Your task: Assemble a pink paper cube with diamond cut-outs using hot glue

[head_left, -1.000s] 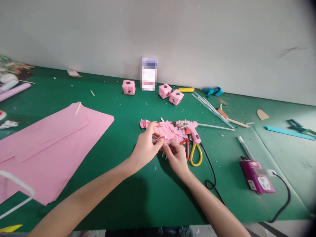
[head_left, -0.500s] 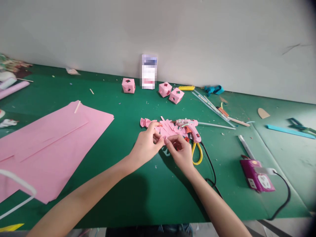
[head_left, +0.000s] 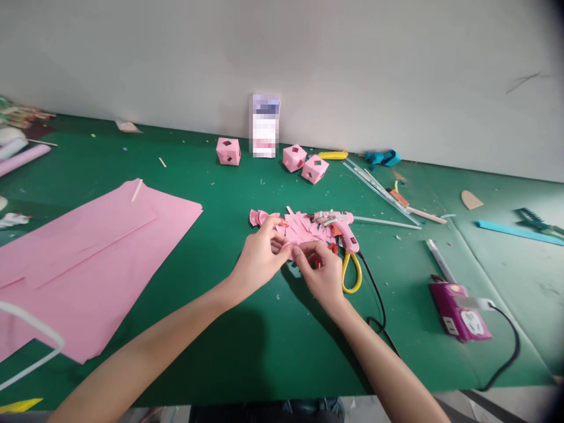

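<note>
My left hand and my right hand meet at the middle of the green table, their fingertips pinching a small pink paper strip between them. Much of the strip is hidden by the fingers. Just beyond lies a heap of pink strips, with curled pink pieces to its left. A pink glue gun rests on the heap's right side. Yellow-handled scissors lie beside my right hand.
Three pink paper cubes stand near the wall, by an upright blurred phone-like panel. Large pink sheets cover the left. A purple power box with a black cable is at the right.
Both hands stay nearly in place; the fingertips have shifted very slightly around the small strip. The view has moved a little.
</note>
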Action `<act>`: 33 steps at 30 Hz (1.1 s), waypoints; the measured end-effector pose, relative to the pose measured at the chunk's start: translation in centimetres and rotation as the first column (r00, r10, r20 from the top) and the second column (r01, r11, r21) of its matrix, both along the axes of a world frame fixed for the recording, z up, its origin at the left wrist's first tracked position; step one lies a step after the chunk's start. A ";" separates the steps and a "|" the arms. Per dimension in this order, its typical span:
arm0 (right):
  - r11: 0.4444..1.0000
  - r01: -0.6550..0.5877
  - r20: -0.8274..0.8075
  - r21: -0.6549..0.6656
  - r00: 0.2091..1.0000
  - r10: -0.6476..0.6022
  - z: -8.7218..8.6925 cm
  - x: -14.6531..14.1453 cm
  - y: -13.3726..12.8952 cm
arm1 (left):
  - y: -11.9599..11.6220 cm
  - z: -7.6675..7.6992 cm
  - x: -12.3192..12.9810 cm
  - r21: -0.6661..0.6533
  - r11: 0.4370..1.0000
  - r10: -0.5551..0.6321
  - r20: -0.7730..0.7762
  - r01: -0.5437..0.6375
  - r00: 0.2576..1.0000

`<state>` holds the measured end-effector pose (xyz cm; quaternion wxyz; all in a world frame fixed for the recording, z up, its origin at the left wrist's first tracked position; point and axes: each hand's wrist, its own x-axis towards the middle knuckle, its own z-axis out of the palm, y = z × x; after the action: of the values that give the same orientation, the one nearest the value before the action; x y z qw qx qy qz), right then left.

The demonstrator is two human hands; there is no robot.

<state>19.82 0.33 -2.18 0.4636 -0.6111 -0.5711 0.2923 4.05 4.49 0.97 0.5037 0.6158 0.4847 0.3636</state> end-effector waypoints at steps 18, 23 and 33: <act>0.986 -0.073 -0.338 -0.149 0.941 0.018 0.2 0.0 0.4 | 0.4 -0.1 -0.3 -0.032 0.999 0.021 0.013 -0.020 1.000; 0.985 -0.072 -0.303 -0.154 0.953 0.023 0.1 0.1 0.4 | 0.4 -0.3 -0.4 -0.024 0.999 0.025 -0.010 -0.025 1.000; 0.988 -0.063 -0.298 -0.139 0.954 0.019 0.1 -0.2 0.2 | 0.6 -0.3 -0.4 -0.040 0.999 0.010 0.000 -0.010 1.000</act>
<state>19.65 0.56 -2.10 0.4915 -0.5808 -0.4849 0.4313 3.62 5.10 0.71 0.5141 0.6031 0.4948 0.3566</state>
